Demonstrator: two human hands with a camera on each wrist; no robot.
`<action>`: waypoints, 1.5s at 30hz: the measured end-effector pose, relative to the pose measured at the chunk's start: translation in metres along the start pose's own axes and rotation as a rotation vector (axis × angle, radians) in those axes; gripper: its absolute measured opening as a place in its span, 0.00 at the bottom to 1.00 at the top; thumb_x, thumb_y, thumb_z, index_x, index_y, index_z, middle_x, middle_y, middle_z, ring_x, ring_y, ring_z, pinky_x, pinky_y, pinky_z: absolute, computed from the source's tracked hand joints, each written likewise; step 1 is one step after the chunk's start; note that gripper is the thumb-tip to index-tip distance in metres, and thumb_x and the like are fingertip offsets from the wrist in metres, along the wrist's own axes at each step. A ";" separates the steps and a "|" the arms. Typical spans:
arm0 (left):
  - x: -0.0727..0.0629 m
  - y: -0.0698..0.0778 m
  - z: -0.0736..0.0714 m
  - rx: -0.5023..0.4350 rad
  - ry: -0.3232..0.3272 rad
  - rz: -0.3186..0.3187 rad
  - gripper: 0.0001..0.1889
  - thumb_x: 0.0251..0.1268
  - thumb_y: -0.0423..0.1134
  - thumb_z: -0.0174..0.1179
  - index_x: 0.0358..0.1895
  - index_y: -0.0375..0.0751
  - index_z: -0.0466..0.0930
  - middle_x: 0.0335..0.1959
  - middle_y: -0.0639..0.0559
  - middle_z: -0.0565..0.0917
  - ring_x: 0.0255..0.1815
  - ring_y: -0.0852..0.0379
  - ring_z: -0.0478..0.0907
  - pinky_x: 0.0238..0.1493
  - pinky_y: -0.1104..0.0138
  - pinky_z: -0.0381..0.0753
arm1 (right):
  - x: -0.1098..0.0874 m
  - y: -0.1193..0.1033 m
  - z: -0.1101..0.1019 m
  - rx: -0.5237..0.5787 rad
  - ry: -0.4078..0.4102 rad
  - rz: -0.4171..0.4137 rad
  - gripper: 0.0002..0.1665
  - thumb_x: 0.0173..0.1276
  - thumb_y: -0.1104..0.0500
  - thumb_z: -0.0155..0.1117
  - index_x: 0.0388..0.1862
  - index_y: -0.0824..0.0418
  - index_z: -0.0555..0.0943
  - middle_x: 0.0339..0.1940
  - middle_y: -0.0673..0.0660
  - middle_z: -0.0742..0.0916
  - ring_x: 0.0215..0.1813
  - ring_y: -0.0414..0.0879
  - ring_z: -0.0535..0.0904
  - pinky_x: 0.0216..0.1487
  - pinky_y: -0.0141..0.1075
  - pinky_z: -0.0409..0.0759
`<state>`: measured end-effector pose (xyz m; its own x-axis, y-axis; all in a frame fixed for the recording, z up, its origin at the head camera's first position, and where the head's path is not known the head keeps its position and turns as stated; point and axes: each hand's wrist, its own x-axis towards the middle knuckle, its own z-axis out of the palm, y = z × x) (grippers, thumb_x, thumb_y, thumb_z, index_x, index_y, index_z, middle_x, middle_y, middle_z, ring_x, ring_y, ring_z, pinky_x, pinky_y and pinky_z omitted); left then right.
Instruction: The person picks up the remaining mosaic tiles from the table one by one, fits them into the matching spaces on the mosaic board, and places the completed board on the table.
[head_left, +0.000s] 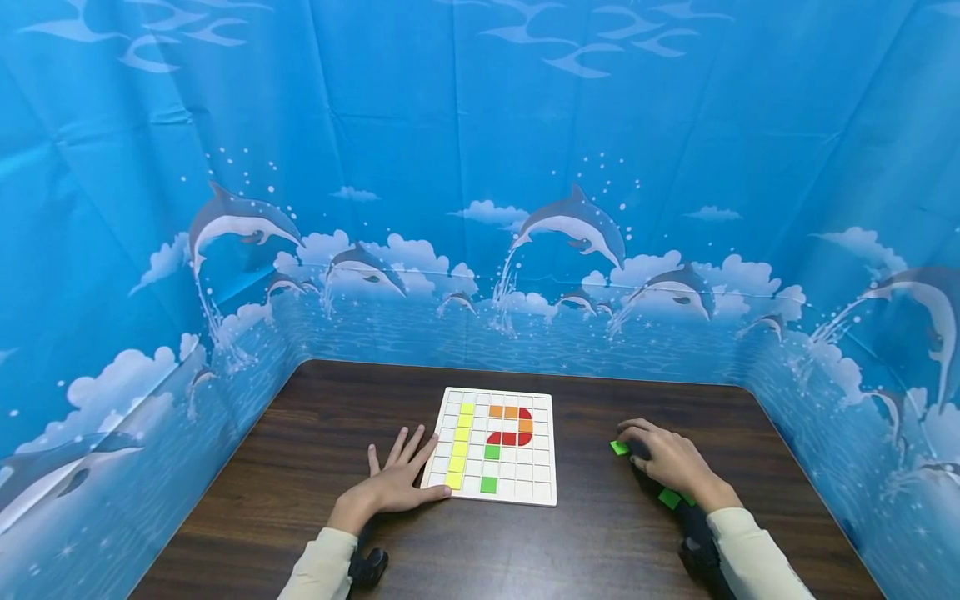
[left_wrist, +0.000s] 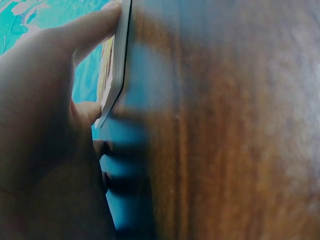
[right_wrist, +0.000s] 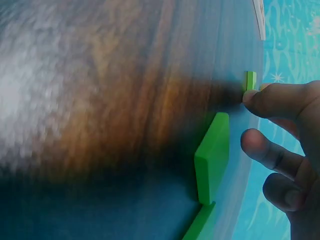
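Observation:
A square white grid board point(head_left: 517, 483) lies on the table with yellow, orange, red and green tiles on it. My left hand point(head_left: 397, 483) rests at its left side, fingers spread. In the left wrist view the thumb point(left_wrist: 95, 30) touches the board's edge point(left_wrist: 120, 60). Off to the right, my right hand point(head_left: 671, 458) pinches a green tile point(head_left: 618, 447) at the table surface between thumb and forefinger. The right wrist view shows this tile point(right_wrist: 251, 80) at the thumb tip, with the other fingers loosely curled. More green tiles point(head_left: 670, 498) lie beneath the right wrist.
The dark wooden table point(head_left: 585, 533) reaches back to a blue dolphin-print curtain point(head_left: 465, 208), which encloses its far side and both flanks. Bare tabletop lies between the board and the right hand.

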<state>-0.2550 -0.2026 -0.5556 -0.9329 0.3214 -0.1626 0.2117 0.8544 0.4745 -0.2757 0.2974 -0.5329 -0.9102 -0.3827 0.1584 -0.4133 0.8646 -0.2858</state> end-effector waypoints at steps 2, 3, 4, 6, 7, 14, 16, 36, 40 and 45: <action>0.002 -0.002 0.001 0.002 0.003 0.005 0.58 0.61 0.85 0.54 0.89 0.63 0.47 0.91 0.46 0.39 0.91 0.35 0.29 0.71 0.21 0.14 | 0.001 0.000 0.002 -0.013 0.007 -0.008 0.16 0.69 0.63 0.75 0.54 0.50 0.88 0.62 0.54 0.87 0.44 0.47 0.87 0.30 0.35 0.76; 0.002 -0.002 0.002 0.003 0.005 0.007 0.58 0.61 0.85 0.53 0.89 0.62 0.47 0.91 0.45 0.39 0.91 0.35 0.29 0.71 0.21 0.14 | 0.001 -0.001 0.003 -0.019 0.011 -0.011 0.15 0.69 0.63 0.76 0.52 0.49 0.89 0.59 0.53 0.88 0.43 0.46 0.88 0.31 0.36 0.77; 0.003 -0.004 0.003 0.004 0.007 0.009 0.58 0.61 0.85 0.53 0.89 0.63 0.47 0.91 0.46 0.39 0.91 0.35 0.29 0.71 0.21 0.14 | 0.001 -0.001 0.004 -0.027 0.015 -0.011 0.13 0.69 0.62 0.76 0.50 0.48 0.89 0.56 0.52 0.89 0.41 0.45 0.87 0.31 0.36 0.78; 0.004 -0.006 0.004 0.010 0.010 0.012 0.58 0.61 0.85 0.53 0.89 0.63 0.46 0.91 0.46 0.39 0.91 0.36 0.28 0.71 0.21 0.14 | 0.002 -0.001 0.005 -0.039 0.026 -0.008 0.11 0.68 0.61 0.77 0.46 0.47 0.88 0.50 0.49 0.89 0.38 0.42 0.86 0.31 0.36 0.79; 0.005 -0.007 0.005 0.010 0.013 0.015 0.58 0.61 0.85 0.53 0.89 0.63 0.46 0.91 0.46 0.39 0.91 0.35 0.28 0.71 0.21 0.14 | 0.002 -0.002 0.006 -0.043 0.030 -0.005 0.11 0.68 0.61 0.78 0.44 0.46 0.88 0.49 0.48 0.89 0.37 0.41 0.85 0.30 0.35 0.78; 0.001 -0.003 0.002 -0.007 0.014 0.011 0.57 0.62 0.84 0.55 0.89 0.62 0.48 0.91 0.45 0.40 0.91 0.35 0.30 0.72 0.21 0.15 | 0.004 -0.005 0.006 -0.045 0.026 0.033 0.08 0.67 0.60 0.79 0.39 0.47 0.88 0.46 0.49 0.89 0.32 0.37 0.80 0.30 0.37 0.79; 0.001 -0.002 0.002 0.008 0.011 -0.007 0.57 0.62 0.82 0.57 0.89 0.60 0.50 0.91 0.45 0.42 0.91 0.36 0.31 0.73 0.21 0.17 | 0.003 -0.006 0.006 -0.042 0.019 0.050 0.07 0.67 0.58 0.79 0.38 0.48 0.88 0.46 0.49 0.88 0.31 0.38 0.80 0.30 0.37 0.78; -0.004 0.004 -0.004 -0.006 0.005 -0.017 0.58 0.60 0.83 0.57 0.89 0.59 0.50 0.91 0.44 0.42 0.91 0.35 0.31 0.72 0.21 0.16 | 0.004 -0.013 0.005 -0.045 0.013 0.091 0.06 0.67 0.56 0.77 0.36 0.49 0.86 0.44 0.52 0.87 0.28 0.39 0.72 0.26 0.36 0.71; 0.001 -0.003 0.003 0.010 0.020 -0.011 0.58 0.60 0.84 0.56 0.89 0.62 0.48 0.91 0.46 0.40 0.91 0.36 0.29 0.72 0.21 0.16 | 0.003 -0.013 0.005 -0.051 0.019 0.095 0.06 0.66 0.56 0.78 0.35 0.49 0.86 0.44 0.52 0.87 0.28 0.39 0.72 0.26 0.35 0.70; -0.003 0.003 -0.001 -0.011 0.009 0.001 0.57 0.62 0.81 0.58 0.89 0.60 0.49 0.91 0.43 0.41 0.90 0.33 0.30 0.70 0.19 0.15 | 0.001 -0.013 0.005 -0.053 0.024 0.092 0.05 0.67 0.56 0.77 0.35 0.49 0.86 0.44 0.52 0.87 0.26 0.39 0.71 0.25 0.35 0.69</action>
<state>-0.2519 -0.2013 -0.5523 -0.9352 0.3188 -0.1544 0.2096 0.8494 0.4844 -0.2719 0.2844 -0.5338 -0.9430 -0.2936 0.1569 -0.3255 0.9119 -0.2498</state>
